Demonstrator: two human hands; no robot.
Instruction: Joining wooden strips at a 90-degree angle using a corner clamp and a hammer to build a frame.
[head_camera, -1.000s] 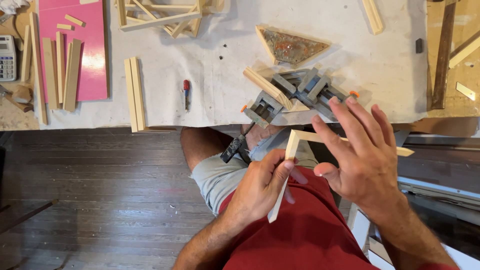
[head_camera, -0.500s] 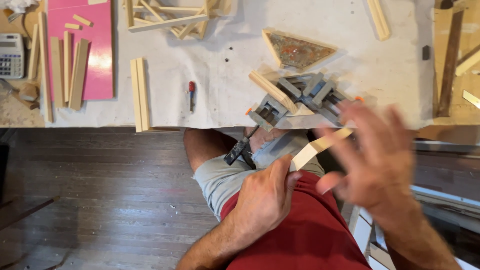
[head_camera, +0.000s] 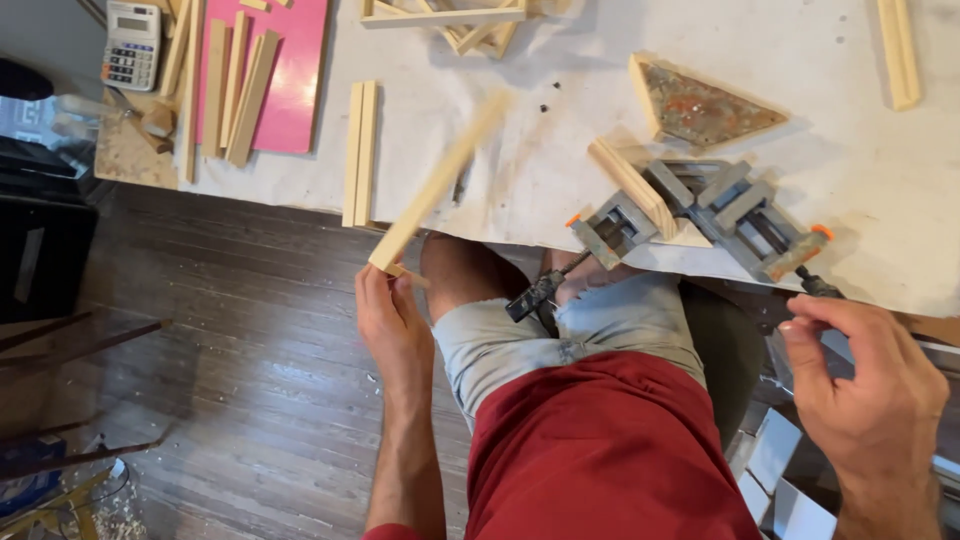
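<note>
Left hand (head_camera: 392, 322) fingers pinched around a wooden strip (head_camera: 440, 182); right hand (head_camera: 868, 388) fingers curled on the clamp handle (head_camera: 818, 287).

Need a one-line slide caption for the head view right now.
Left hand holds a wooden strip angled over the table edge; right hand touches a handle of the corner clamp.

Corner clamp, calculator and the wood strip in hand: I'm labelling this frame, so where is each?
Corner clamp (head_camera: 735, 205): head view, on its grey metal body at the table edge.
Calculator (head_camera: 132, 43): head view, on its keypad.
Wood strip (head_camera: 440, 180): head view, mid-length, above the left hand (head_camera: 392, 320) that holds its lower end.
</note>
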